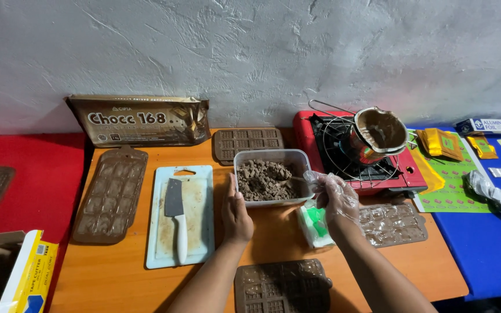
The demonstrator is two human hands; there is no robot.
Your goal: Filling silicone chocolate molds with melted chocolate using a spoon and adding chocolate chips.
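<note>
A clear plastic tub (244, 157) full of brown chocolate chunks (260, 181) stands on the orange table. My bare left hand (236, 215) rests against the tub's left front side, steadying it. My right hand (333, 196), in a thin clear glove, holds a spoon (293, 179) dipped into the chunks from the right. Behind the right hand, a small metal pot (381, 132) smeared with chocolate sits on a red portable stove (305, 132).
A white cutting board (200, 229) with a cleaver (174, 211) lies left of the tub. Brown chocolate moulds (111, 194) (248, 141) (282, 287) (394, 224) lie around. A large brown chocolate package (140, 120) leans on the wall. A green-white packet (314, 226), foil box (491, 125), yellow wrappers (442, 142).
</note>
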